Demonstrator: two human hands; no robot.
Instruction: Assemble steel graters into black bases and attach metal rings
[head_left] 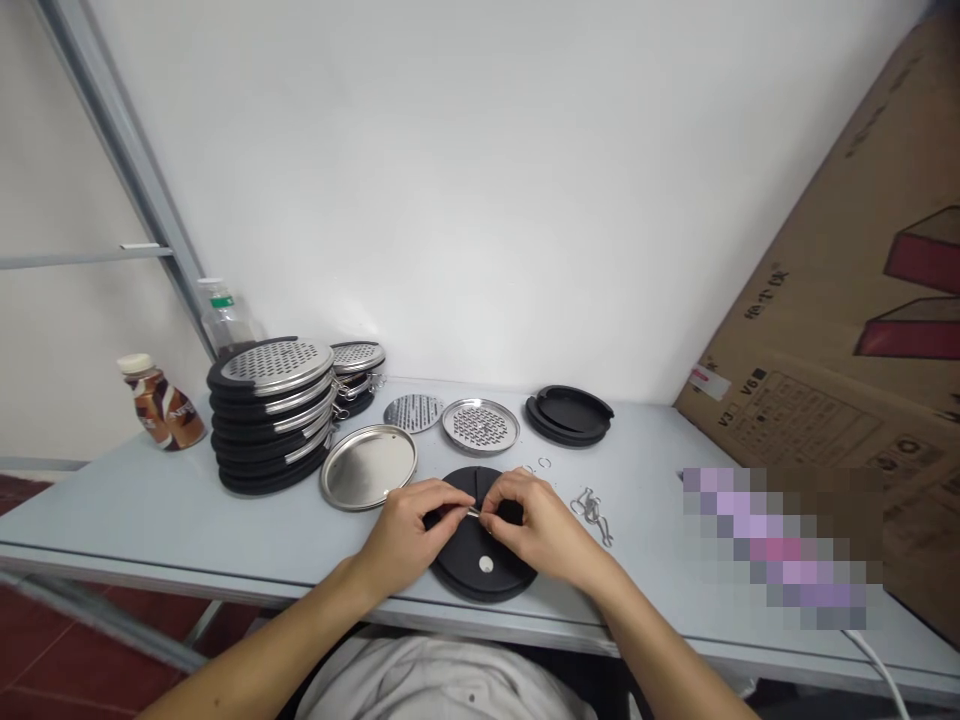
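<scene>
A round black disc (pixel 480 565) lies at the table's near edge, a small white dot on its face. My left hand (pixel 409 530) and my right hand (pixel 536 525) meet above it. Between the fingertips of both hands is a small thin metal piece (pixel 472 511), pinched from each side. A few metal clips (pixel 592 512) lie on the table just right of my right hand, with small metal rings (pixel 541 465) behind them.
A tall stack of black discs with perforated metal lids (pixel 274 415) stands at the left. A plain metal lid (pixel 369 465), two perforated lids (pixel 480 425) and spare black discs (pixel 570 412) lie behind. Two bottles (pixel 161 402) stand far left. A cardboard box (pixel 847 350) leans at the right.
</scene>
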